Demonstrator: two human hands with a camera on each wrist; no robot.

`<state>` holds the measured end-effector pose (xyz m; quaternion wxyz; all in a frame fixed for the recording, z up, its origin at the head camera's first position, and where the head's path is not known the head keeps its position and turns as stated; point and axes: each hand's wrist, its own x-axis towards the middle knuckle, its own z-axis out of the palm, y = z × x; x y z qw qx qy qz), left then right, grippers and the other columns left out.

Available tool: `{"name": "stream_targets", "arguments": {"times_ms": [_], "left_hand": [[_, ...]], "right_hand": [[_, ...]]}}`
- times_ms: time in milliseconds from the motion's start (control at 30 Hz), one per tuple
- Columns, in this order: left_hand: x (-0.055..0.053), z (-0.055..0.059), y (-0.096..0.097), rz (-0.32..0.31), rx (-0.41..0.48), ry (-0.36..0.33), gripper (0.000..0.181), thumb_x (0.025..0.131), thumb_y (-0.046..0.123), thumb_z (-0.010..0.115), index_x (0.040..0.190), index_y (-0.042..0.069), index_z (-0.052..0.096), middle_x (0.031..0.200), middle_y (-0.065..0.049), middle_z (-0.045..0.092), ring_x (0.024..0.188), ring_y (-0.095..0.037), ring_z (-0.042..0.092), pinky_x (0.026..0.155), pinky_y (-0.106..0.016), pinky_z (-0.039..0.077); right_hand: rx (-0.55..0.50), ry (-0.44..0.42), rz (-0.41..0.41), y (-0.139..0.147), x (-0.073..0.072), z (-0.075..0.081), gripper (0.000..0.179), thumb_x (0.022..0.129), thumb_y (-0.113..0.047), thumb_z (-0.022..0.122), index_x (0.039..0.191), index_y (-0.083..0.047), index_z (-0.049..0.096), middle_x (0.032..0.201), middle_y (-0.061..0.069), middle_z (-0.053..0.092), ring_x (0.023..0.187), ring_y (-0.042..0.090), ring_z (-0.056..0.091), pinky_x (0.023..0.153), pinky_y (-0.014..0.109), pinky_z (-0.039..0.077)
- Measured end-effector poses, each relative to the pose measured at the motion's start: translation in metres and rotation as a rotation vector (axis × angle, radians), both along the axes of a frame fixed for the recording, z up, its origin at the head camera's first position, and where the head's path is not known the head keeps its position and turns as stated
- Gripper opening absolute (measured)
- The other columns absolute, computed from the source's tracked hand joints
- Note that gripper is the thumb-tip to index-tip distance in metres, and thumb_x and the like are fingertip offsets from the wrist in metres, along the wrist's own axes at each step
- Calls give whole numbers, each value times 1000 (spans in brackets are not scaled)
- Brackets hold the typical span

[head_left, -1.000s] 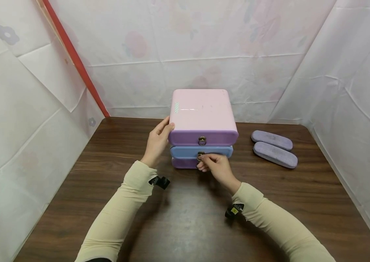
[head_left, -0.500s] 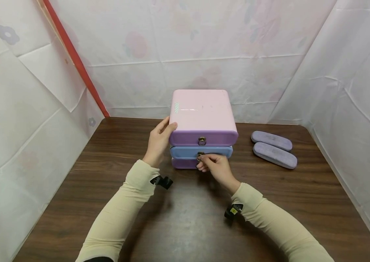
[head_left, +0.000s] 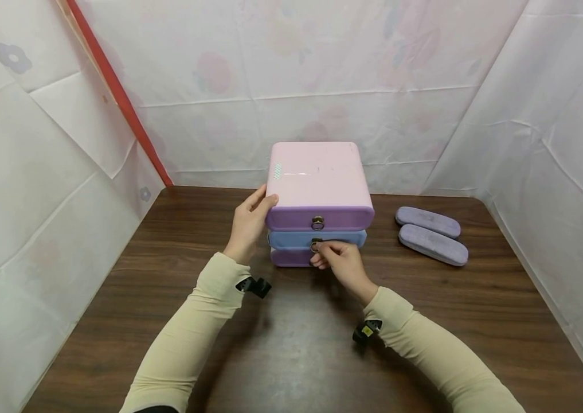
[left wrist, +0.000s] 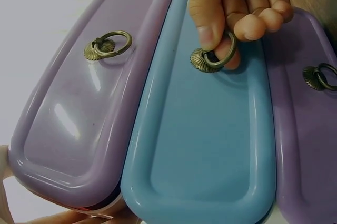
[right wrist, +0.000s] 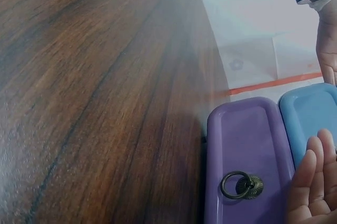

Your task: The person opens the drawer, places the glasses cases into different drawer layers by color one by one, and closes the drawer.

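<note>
A small pink chest (head_left: 317, 175) with three drawers stands at the middle back of the brown table (head_left: 291, 344). Its top drawer (head_left: 319, 218) is purple, the middle drawer (head_left: 291, 238) blue, the bottom drawer (head_left: 288, 257) purple. My left hand (head_left: 250, 221) holds the chest's left side, thumb on its top edge. My right hand (head_left: 335, 258) pinches the brass ring pull (left wrist: 213, 58) of the blue drawer (left wrist: 202, 145); a finger passes through the ring. The bottom drawer's ring (right wrist: 241, 185) hangs free. All drawers look closed.
Two lilac glasses cases (head_left: 430, 234) lie side by side on the table to the right of the chest. White sheeting walls (head_left: 38, 143) close in the table on the left, back and right, with a red strip (head_left: 116, 92) at the left corner.
</note>
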<state>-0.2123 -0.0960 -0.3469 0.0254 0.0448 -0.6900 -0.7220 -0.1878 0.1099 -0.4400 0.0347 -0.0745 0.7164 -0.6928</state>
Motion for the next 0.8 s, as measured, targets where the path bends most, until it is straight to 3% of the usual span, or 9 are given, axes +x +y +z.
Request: {"name": "stream_targets", "arguments": {"times_ms": [167,400,800], "left_hand": [[0,0,-1,-3,2,8,58,94,31,64,147,16,46,148,-6,49,128,-19,52,107,-37,45],[1,-2,-1,-14,-2,-8,59,94,35,64,148,20,45,151,-3,46,129,-19,52,106,-37,45],[1,-4,-1,-21,6,1,60,94,35,64,149,21,44,153,-1,44,130,-20,51,107,-38,44]], "right_hand": [[-7,-23,21,1,-2,2,28,100,-9,53,110,12,69,79,14,74,66,9,68,64,25,58],[2,-4,39,2,0,-1,29,100,-11,54,109,11,69,75,7,73,66,8,68,63,24,57],[31,-15,63,7,0,-9,33,101,-14,53,113,13,67,80,14,74,66,7,67,63,24,57]]}}
